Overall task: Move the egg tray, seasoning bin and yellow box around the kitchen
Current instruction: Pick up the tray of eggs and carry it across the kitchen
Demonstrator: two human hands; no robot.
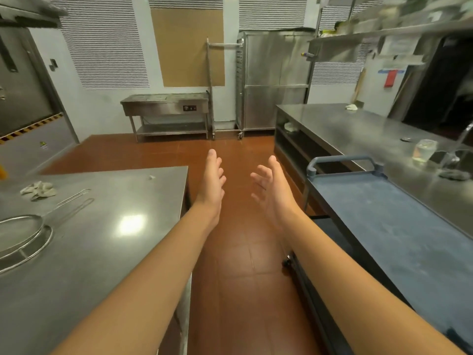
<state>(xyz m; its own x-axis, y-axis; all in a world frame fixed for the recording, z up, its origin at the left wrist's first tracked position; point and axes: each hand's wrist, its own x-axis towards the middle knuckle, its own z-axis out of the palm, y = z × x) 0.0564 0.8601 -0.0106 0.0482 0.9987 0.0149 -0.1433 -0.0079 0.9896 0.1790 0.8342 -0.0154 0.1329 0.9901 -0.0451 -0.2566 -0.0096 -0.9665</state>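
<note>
Your left hand [213, 179] and right hand [271, 187] are both stretched out over the red-brown floor [238, 265] of the aisle, palms turned toward each other, fingers loose and spread, grasping nothing and touching nothing. None of the egg tray, seasoning bin or yellow box can be made out in this view, so you cannot tell where they are from here. The clearest container is a clear jar [423, 150] on the right bench [358, 129], near the tap [460, 142]; it looks to hold some pale liquid, though it is too blurred to be sure. A dark cloth [454, 174] lies just beside the tap base, and a small white rag [351, 107] sits at that bench's far end. Against the right bench stands a blue cart [384, 213] with a grey handle [343, 161]; its top tray carries only a dusting of pale marks. On the left bench [102, 239] a wire strainer [23, 234] lies with its long handle pointing away from you, and a crumpled rag [38, 190] rests beyond it. At the far wall you have a low steel warmer [166, 107] with wells in its top, their contents not visible, a bare rack frame [212, 88] beside it, and a tall steel cabinet [275, 80] on casters. The overhead shelf [384, 32] at upper right holds blurred items you cannot identify.
</note>
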